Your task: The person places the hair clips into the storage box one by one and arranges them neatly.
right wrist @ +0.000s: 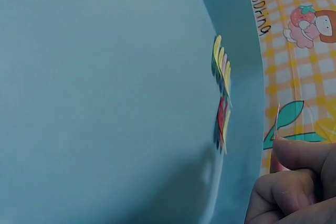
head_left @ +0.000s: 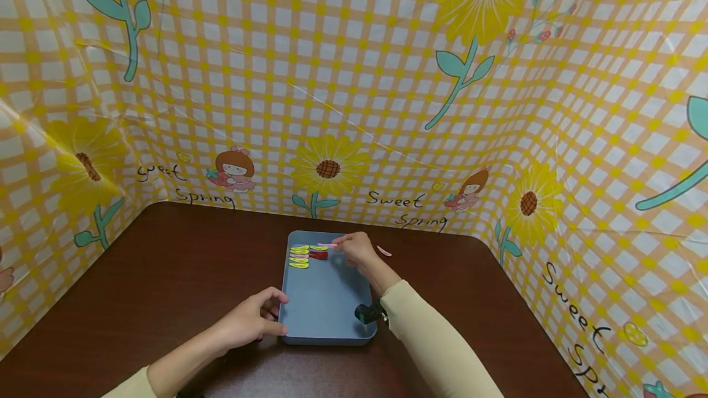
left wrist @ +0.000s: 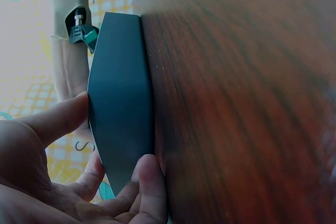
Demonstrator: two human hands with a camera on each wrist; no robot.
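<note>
A blue-grey tray [head_left: 326,306] lies on the dark table. My left hand [head_left: 249,319] holds its near left side, and the left wrist view shows the thumb [left wrist: 68,114] at the rim and fingers curled at the outer wall. Over the tray's far end my right hand [head_left: 357,249] pinches a slim pink hair clip [head_left: 326,245] between thumb and fingertips. Just below it, several yellow hair clips [head_left: 299,266] with a pink one among them form a column in the far left corner. Beside that column are a red clip [head_left: 318,255] and another yellow clip [head_left: 318,249].
One loose pink clip [head_left: 384,251] lies on the brown table [head_left: 442,300], right of the tray. A checked, sunflower-printed cloth [head_left: 265,97] walls the table at the back and sides. A small black camera [head_left: 367,312] on the right wrist hangs over the tray's right edge.
</note>
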